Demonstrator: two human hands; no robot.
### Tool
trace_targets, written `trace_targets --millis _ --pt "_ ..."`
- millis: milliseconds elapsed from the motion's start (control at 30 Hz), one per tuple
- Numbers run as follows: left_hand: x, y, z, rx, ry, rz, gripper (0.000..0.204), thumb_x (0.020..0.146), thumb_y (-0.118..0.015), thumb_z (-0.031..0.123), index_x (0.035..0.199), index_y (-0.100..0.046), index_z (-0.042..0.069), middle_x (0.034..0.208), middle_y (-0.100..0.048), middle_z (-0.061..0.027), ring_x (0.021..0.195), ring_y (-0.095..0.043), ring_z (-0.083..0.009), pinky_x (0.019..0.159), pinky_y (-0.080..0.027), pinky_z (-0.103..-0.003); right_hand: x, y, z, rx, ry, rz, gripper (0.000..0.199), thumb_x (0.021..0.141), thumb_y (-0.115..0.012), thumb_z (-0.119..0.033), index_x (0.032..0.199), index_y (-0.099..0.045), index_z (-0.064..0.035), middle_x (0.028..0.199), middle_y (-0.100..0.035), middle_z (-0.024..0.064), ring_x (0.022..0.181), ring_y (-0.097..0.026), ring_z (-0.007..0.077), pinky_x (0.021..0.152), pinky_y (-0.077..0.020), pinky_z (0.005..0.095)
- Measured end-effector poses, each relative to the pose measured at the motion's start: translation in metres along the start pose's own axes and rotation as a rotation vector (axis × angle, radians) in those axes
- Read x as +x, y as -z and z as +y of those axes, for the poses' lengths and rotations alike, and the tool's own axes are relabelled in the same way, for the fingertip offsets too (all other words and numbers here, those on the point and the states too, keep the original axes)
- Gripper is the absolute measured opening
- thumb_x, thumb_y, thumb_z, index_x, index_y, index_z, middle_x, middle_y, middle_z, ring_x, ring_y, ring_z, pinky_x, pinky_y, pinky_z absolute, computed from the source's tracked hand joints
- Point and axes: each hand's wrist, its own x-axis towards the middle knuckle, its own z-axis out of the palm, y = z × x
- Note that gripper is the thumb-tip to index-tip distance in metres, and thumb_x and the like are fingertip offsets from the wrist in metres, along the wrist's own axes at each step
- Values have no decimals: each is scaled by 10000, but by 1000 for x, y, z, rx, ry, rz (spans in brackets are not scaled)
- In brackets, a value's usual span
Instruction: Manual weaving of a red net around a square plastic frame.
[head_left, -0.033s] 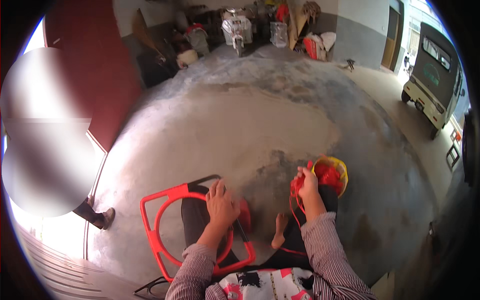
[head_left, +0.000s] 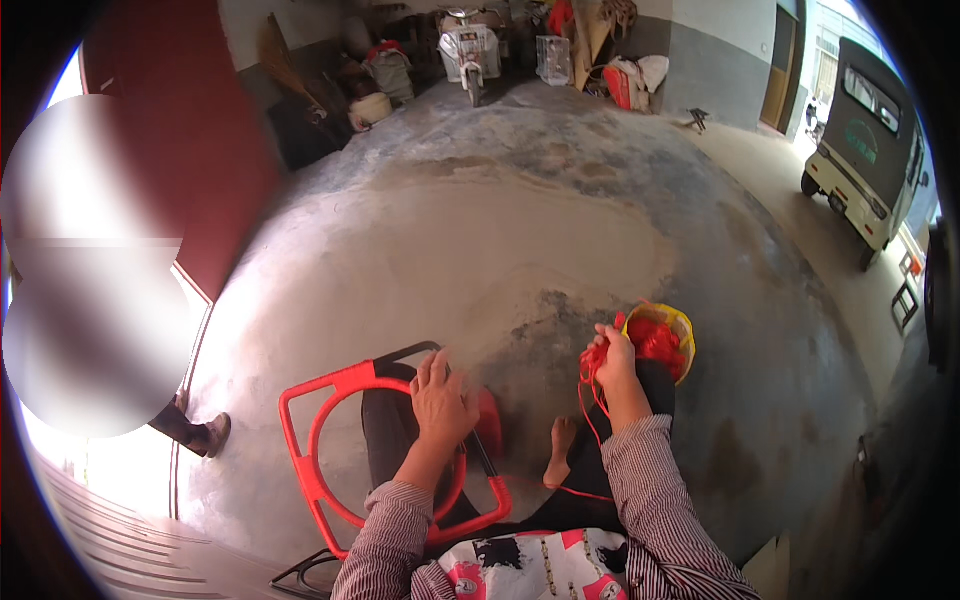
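Observation:
A squarish metal frame [head_left: 322, 490] with a ring inside lies across my left leg. Red cord or covering wraps most of it, while its far right corner is bare black. My left hand [head_left: 440, 408] rests over the black side bar, its fingers curved around the bar near that corner; the fingertips are slightly blurred. Beside my right knee, my right hand [head_left: 614, 362] is closed on a bunch of red cord [head_left: 592, 362], with loose strands hanging below. A thin strand runs over my lap. Just right of that hand, a yellow basket [head_left: 690, 345] holds more red cord.
A blurred person's shoe [head_left: 217, 436] stands at left by the doorway. Against the far wall are a white scooter [head_left: 470, 50], a clear crate [head_left: 554, 62] and bags. A three-wheeled vehicle [head_left: 862, 150] stands at right. A small dark stool-like object [head_left: 697, 119] sits on the far floor.
My right hand has turned a little, and the cord strands below it hang in a different loop. My left hand and the frame have hardly moved.

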Motion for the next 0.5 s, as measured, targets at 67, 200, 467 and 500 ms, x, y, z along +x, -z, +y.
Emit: trace_targets --millis 67,200,467,500 --pt "2 1 1 -16 6 22 280 711 -712 224 954 -691 85 1316 -500 -143 1253 -423 -360 965 -380 -490 -2 -3 0 15 -7 31 118 938 -536 -128 952 -580 -20 736 -550 19 618 -513 131 578 -465 302" --pt "1 -2 2 -11 3 14 274 728 -709 226 951 -688 69 1321 -494 -144 1250 -424 -359 968 -375 -491 4 9 4 27 -26 -35 117 947 -526 -129 955 -579 -24 755 -557 26 623 -516 130 580 -469 306" --pt "-4 -5 -3 -2 -1 41 284 685 -705 192 930 -669 53 1303 -496 -168 1234 -434 -368 950 -391 -508 -1 5 12 -80 -75 -66 152 932 -543 -162 921 -613 -28 612 -507 11 569 -502 156 580 -464 311" --pt "0 -3 -2 10 8 33 279 681 -703 178 926 -667 48 1304 -495 -172 1230 -437 -370 954 -390 -504 4 4 12 -66 -60 -87 154 931 -543 -161 916 -621 -30 613 -511 11 572 -507 155 585 -463 311"
